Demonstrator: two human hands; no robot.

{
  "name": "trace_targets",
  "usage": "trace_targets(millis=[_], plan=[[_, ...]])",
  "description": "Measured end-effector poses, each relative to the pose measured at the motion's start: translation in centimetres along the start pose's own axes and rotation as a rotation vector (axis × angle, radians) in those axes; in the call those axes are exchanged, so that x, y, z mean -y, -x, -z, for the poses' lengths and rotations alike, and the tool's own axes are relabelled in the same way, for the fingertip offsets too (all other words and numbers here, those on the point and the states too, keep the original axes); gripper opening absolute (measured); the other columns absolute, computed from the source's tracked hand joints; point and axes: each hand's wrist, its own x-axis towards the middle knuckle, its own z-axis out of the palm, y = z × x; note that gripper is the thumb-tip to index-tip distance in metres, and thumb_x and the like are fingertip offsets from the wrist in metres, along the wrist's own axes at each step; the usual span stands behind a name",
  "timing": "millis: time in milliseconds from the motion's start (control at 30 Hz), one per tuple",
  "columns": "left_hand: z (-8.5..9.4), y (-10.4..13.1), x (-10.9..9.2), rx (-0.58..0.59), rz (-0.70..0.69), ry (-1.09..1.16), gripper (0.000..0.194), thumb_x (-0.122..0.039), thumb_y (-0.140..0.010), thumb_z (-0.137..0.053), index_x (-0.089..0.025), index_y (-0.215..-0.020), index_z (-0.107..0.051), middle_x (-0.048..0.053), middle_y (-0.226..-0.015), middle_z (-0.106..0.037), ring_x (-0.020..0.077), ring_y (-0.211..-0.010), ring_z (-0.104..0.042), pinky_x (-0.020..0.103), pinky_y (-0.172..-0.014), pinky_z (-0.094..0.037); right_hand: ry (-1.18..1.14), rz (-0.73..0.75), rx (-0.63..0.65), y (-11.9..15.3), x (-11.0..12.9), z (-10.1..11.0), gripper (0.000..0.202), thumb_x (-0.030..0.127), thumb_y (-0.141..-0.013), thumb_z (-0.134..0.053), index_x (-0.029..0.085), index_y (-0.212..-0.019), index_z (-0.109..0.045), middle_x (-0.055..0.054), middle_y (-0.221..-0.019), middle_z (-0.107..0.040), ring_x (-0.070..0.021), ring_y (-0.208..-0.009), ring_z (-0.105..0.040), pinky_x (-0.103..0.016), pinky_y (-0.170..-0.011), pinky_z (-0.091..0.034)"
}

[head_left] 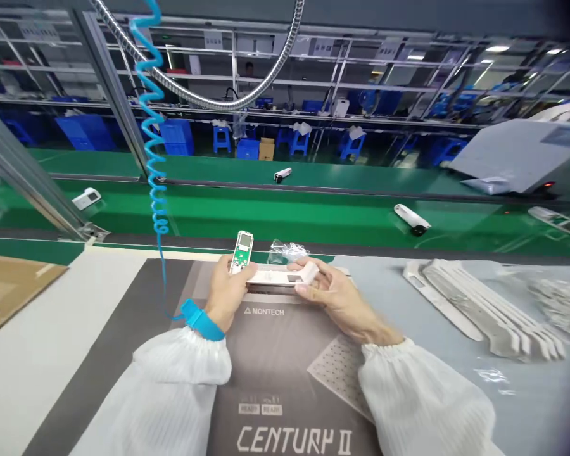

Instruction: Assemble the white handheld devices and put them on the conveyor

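My left hand (228,288) is closed around a white handheld housing with a green circuit board (242,249) and a small grey screen, tilted upward. Its thumb also meets the left end of a white plastic cover (278,277). That cover lies sideways between my hands, its small window near the bent right end. The fingers of my right hand (335,294) pinch this bent end. Both hands are above a dark grey printed box or mat (285,361) marked MONTECH and CENTURY II. A blue wrist strap (202,320) circles my left wrist.
A clear plastic bag of small parts (287,251) lies just beyond my hands. Several white covers (479,310) are stacked at right. On the green conveyor (266,212) sit white devices (411,219). A coiled blue cord (152,126) hangs at left, near a metal post (109,88).
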Motion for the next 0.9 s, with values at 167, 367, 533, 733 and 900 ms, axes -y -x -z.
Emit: trace_targets(millis=[167,367,533,733,900], plan=[[0.7,-0.4,-0.2,-0.072,-0.241,-0.186,0.044,-0.054,-0.094,-0.043,-0.020,-0.116,-0.059,0.008,-0.101,-0.071,0.0172,-0.078,-0.062,0.028,-0.067,-0.048,-0.061,0.101,-0.124,-0.3,-1.0,0.5,0.050,0.030,-0.069,-0.084,0.022,-0.115,-0.065,-0.008,-0.122,-0.069,-0.0203,-0.105,-0.066,-0.039,-0.100,-0.048],[0.1,0.9,-0.2,0.314,-0.502,-0.377,0.029,-0.036,-0.091,-0.057,-0.024,-0.117,-0.062,0.002,-0.121,-0.066,0.0195,-0.111,-0.060,0.031,-0.097,-0.044,-0.078,0.122,-0.042,-0.1,-1.1,1.0,0.050,0.036,-0.077,-0.079,0.024,-0.122,-0.064,-0.008,-0.125,-0.068,-0.0221,-0.112,-0.064,-0.041,-0.105,-0.044],[-1.0,1.7,0.6,0.388,-0.505,-0.392,0.031,-0.037,-0.091,-0.058,-0.023,-0.118,-0.062,0.004,-0.122,-0.066,0.0206,-0.112,-0.061,0.033,-0.100,-0.045,-0.094,0.177,-0.033,0.1,-0.8,0.5,0.044,0.042,-0.076,-0.079,0.024,-0.115,-0.069,-0.006,-0.119,-0.070,-0.0230,-0.116,-0.061,-0.039,-0.107,-0.041],[-2.7,3.5,1.1,0.387,-0.643,-0.806,0.046,-0.043,-0.099,-0.041,-0.021,-0.139,-0.047,0.014,-0.121,-0.065,0.0297,-0.105,-0.066,0.043,-0.090,-0.050,-0.591,-0.009,-0.225,-0.6,-0.7,-1.9,0.048,0.067,-0.087,-0.050,0.023,-0.092,-0.067,-0.005,-0.094,-0.071,-0.0233,-0.093,-0.066,-0.039,-0.083,-0.054],[-3.5,4.9,0.6,0.531,-0.605,-1.182,0.058,-0.059,-0.093,-0.042,-0.012,-0.124,-0.058,0.021,-0.098,-0.072,0.0375,-0.083,-0.070,0.046,-0.075,-0.052,-0.643,-0.144,-0.255,-0.7,-0.8,-1.3,0.054,0.070,-0.087,-0.041,0.025,-0.057,-0.048,0.006,-0.040,-0.030,-0.0148,-0.040,-0.037,-0.033,-0.050,-0.045]])
